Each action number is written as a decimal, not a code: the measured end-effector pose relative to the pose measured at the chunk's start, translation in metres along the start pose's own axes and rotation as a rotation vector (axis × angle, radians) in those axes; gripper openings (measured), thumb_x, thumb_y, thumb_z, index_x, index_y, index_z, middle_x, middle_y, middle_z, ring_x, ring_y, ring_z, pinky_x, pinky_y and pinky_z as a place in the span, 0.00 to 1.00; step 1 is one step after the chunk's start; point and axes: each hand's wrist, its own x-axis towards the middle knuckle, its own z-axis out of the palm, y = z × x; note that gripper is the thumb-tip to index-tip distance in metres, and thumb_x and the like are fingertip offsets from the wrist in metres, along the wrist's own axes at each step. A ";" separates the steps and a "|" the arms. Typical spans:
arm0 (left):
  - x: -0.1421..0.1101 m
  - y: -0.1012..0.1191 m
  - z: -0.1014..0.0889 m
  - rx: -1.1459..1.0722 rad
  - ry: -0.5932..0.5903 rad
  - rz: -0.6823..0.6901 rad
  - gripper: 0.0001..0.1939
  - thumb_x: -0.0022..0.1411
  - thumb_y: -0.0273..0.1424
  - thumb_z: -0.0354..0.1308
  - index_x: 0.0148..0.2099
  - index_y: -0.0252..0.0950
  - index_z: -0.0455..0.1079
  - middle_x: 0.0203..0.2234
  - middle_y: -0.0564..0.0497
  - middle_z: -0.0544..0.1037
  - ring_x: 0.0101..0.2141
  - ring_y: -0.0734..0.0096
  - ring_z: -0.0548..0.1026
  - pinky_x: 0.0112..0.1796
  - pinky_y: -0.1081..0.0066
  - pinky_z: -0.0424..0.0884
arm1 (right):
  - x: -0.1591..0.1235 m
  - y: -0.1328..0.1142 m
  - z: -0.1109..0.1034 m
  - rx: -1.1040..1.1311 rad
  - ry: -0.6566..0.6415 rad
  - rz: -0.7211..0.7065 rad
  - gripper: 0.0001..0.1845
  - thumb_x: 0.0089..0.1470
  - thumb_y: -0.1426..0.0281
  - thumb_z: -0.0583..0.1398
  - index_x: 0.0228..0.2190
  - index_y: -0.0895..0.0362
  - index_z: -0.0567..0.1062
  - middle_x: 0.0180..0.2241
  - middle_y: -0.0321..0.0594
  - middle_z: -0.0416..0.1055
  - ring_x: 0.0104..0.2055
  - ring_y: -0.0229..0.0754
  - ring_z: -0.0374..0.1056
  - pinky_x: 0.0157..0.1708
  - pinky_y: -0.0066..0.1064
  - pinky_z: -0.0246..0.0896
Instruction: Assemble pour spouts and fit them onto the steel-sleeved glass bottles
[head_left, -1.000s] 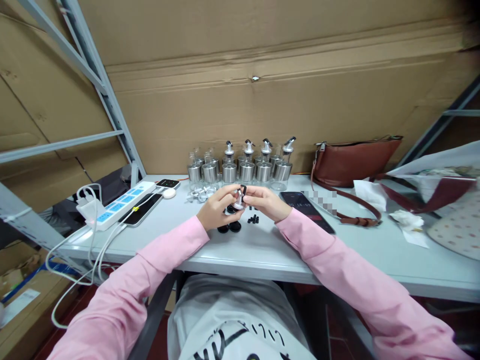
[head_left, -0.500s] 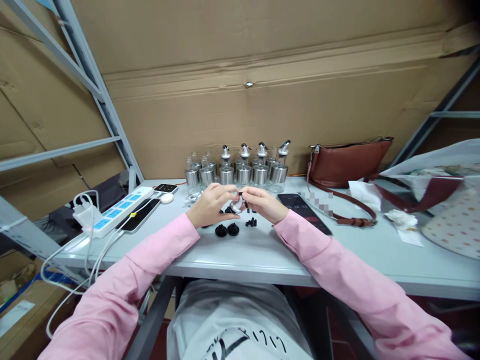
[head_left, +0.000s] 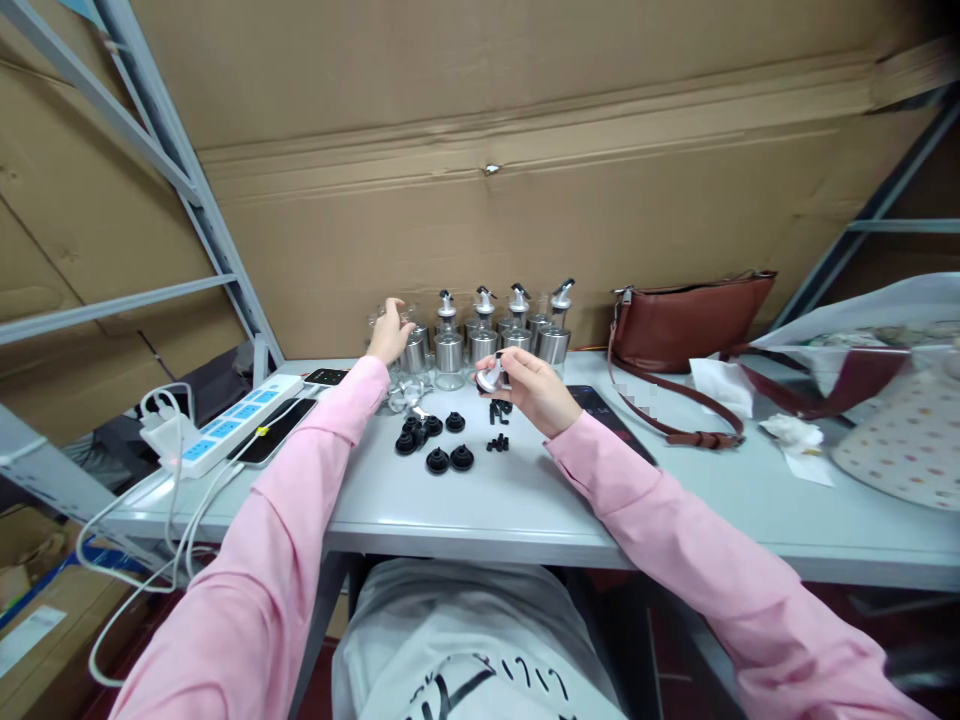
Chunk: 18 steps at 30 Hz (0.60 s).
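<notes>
Holding pourer top (head_left: 492,377), right hand (head_left: 504,374)

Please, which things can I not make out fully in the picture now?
In the head view:
Back-row bottles: mostly hidden behind the front row.
Held pourer: partly covered by the right hand.
Whether the left hand grips anything: the hand hides its contact.
Small black pieces: too small for details.
Polka-dotted item: cut off by the right edge.

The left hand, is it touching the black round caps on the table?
No, the left hand is at the bottles in the back row, beyond the black round caps.
</notes>
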 end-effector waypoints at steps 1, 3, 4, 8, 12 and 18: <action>-0.003 0.000 0.001 -0.019 0.024 0.025 0.22 0.55 0.22 0.56 0.51 0.30 0.56 0.32 0.46 0.73 0.36 0.64 0.73 0.45 0.60 0.67 | 0.000 -0.001 0.000 0.003 0.023 -0.018 0.17 0.41 0.56 0.65 0.26 0.56 0.70 0.34 0.38 0.72 0.35 0.39 0.69 0.31 0.31 0.68; -0.008 0.002 -0.002 -0.068 0.100 0.089 0.21 0.55 0.22 0.56 0.50 0.32 0.56 0.32 0.48 0.72 0.34 0.67 0.73 0.44 0.62 0.68 | 0.001 -0.002 -0.001 0.007 0.058 -0.049 0.17 0.41 0.56 0.66 0.25 0.55 0.69 0.34 0.37 0.73 0.34 0.38 0.69 0.30 0.30 0.67; -0.009 0.005 -0.005 -0.094 0.147 0.126 0.20 0.55 0.23 0.57 0.50 0.33 0.56 0.32 0.48 0.72 0.34 0.68 0.73 0.43 0.63 0.68 | 0.002 -0.003 -0.002 0.011 0.072 -0.062 0.18 0.40 0.56 0.66 0.25 0.56 0.69 0.33 0.37 0.73 0.33 0.38 0.70 0.30 0.29 0.66; -0.017 0.032 -0.027 -0.209 0.311 0.347 0.18 0.59 0.31 0.56 0.50 0.39 0.54 0.37 0.50 0.71 0.36 0.70 0.72 0.43 0.65 0.69 | 0.005 -0.003 -0.003 0.039 0.119 -0.060 0.19 0.40 0.55 0.64 0.25 0.56 0.66 0.32 0.38 0.72 0.31 0.39 0.70 0.28 0.29 0.64; -0.052 0.081 -0.038 -0.348 0.339 0.494 0.18 0.65 0.37 0.48 0.54 0.44 0.47 0.39 0.50 0.68 0.39 0.70 0.73 0.43 0.65 0.70 | 0.009 0.002 -0.005 0.016 0.224 -0.057 0.19 0.41 0.55 0.62 0.25 0.56 0.65 0.28 0.37 0.71 0.26 0.37 0.68 0.23 0.27 0.59; -0.134 0.121 -0.009 -0.640 -0.015 0.504 0.19 0.66 0.39 0.46 0.54 0.45 0.42 0.35 0.51 0.65 0.32 0.73 0.73 0.35 0.68 0.74 | 0.010 0.006 -0.007 -0.069 0.217 -0.086 0.15 0.47 0.57 0.57 0.28 0.54 0.61 0.20 0.31 0.66 0.19 0.34 0.62 0.17 0.26 0.50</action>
